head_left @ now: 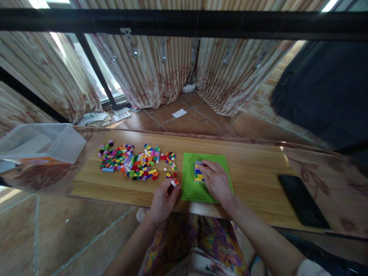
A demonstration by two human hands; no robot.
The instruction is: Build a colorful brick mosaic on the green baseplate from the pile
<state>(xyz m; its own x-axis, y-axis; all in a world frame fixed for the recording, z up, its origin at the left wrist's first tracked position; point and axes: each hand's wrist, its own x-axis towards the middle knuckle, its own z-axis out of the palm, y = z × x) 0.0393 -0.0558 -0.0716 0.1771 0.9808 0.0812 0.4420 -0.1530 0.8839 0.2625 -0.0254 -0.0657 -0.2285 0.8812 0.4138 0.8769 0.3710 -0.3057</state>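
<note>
A green baseplate lies on the wooden board, with a small build of toy bricks in blue, yellow, grey and white on it. Over the right side of that build, my right hand is closed, its fingertips at the upper bricks. Whatever those fingers pinch is hidden. Just left of the baseplate, my left hand is closed around a few small toy bricks, white and orange-red, which show between thumb and fingers. Several loose bricks lie beyond my left hand.
A large heap of mixed bricks spreads over the left part of the wooden board. A clear plastic bin stands at the far left. On the right lies a black phone-like slab. Curtains hang behind a dark rail.
</note>
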